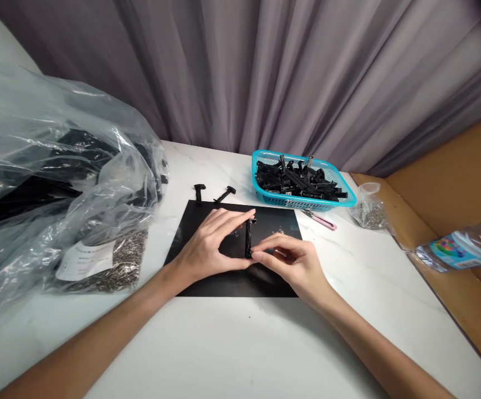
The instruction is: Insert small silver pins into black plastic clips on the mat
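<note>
A slim black plastic part (248, 238) stands on end over the black mat (207, 282). My left hand (211, 244) grips it lengthwise, with fingertips at its top and the thumb at its lower end. At that lower end my right hand (290, 257) pinches with thumb and forefinger; anything small between those fingertips is hidden. Small metal pieces (280, 231) lie scattered on the mat behind my right hand, and a few more show beside the part. Two similar black parts (199, 192) (225, 194) rest at the mat's far edge.
A blue basket (261, 194) heaped with black parts stands at the back right, a pink-handled cutter (321, 220) before it. Clear bags (128, 221) with black parts and metal pieces fill the left. A small bag (371, 213), a plastic bottle (459, 249) and cardboard (460, 172) are right.
</note>
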A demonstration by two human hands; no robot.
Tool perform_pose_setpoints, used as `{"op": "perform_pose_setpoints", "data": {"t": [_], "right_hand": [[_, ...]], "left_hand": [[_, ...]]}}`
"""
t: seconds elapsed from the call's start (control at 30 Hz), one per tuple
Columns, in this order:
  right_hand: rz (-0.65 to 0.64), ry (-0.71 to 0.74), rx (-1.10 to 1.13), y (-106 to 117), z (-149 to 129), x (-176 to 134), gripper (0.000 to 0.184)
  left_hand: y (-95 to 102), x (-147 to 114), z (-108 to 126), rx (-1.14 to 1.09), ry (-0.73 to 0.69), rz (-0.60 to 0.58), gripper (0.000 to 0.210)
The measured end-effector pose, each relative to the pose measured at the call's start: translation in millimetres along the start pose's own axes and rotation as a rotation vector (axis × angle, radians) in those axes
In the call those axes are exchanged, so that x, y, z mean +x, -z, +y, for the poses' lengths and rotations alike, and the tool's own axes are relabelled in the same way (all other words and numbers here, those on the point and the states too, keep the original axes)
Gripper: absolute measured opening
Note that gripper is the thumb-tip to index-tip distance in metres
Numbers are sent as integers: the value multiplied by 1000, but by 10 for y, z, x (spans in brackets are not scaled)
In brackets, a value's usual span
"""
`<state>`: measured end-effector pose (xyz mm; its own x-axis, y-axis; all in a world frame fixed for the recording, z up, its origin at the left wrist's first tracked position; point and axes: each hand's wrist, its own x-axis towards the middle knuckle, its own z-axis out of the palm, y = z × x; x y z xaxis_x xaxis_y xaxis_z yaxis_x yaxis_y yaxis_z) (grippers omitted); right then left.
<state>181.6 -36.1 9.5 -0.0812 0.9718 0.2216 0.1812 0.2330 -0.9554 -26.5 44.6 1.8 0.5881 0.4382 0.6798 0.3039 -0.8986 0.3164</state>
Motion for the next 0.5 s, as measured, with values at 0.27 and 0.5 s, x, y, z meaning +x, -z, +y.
{"op": "perform_pose_setpoints", "data": {"t": [0.27, 0.5], "right_hand": [[-64, 63, -62, 40, -30, -12, 6], [-165, 122, -186, 100, -97, 3, 8]], "left_hand": [[-3, 15, 27, 10, -18, 20, 82], [3, 16, 29, 15, -34, 30, 80]]}}
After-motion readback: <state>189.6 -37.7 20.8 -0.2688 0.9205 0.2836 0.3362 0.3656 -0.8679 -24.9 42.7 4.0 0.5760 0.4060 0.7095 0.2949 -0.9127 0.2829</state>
